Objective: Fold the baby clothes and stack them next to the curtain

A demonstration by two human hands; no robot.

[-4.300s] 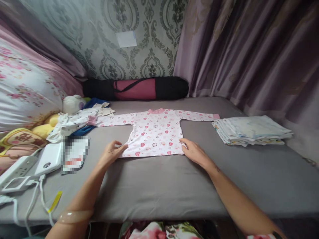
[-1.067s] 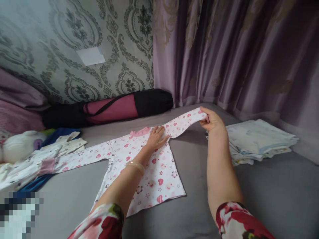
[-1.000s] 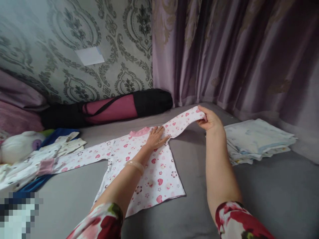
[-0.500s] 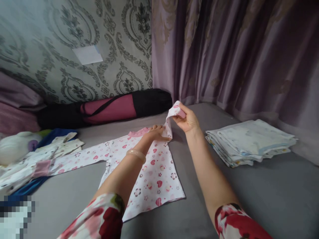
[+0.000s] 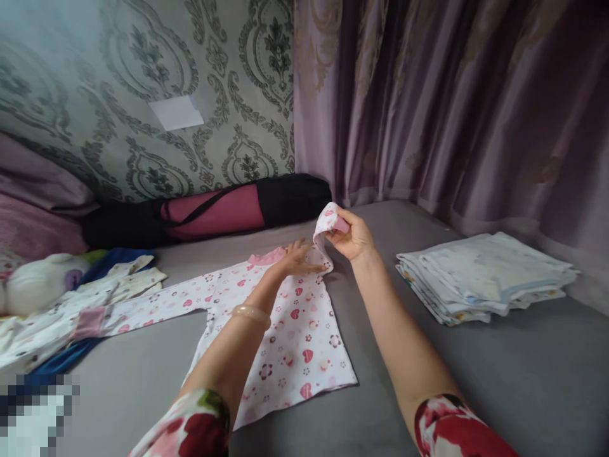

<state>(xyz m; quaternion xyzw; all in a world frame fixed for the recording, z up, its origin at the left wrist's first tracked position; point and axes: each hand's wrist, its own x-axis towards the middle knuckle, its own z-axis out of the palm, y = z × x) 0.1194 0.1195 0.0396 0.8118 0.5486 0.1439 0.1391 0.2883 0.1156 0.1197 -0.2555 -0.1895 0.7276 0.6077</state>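
Note:
A white long-sleeved child's shirt (image 5: 297,330) with pink hearts and flowers lies spread on the grey bed. Its pink collar (image 5: 267,256) faces away from me, and one sleeve (image 5: 162,298) stretches out to the left. My left hand (image 5: 301,259) rests flat near the shoulder, fingers spread on the cloth. Raised off the bed, the other sleeve's pink cuff end (image 5: 328,219) is pinched in my right hand (image 5: 353,236), and that sleeve bends up and back toward the shirt.
A stack of folded white cloths (image 5: 485,273) lies at the right. Other clothes (image 5: 80,317) and a white plush toy (image 5: 40,285) are at the left. A long black and maroon bag (image 5: 214,212) runs along the wall, beside a purple curtain (image 5: 428,95).
My right hand has drawn the sleeve end slightly left, toward the shirt. The fingers of my left hand have spread a little more. The view has shifted slightly.

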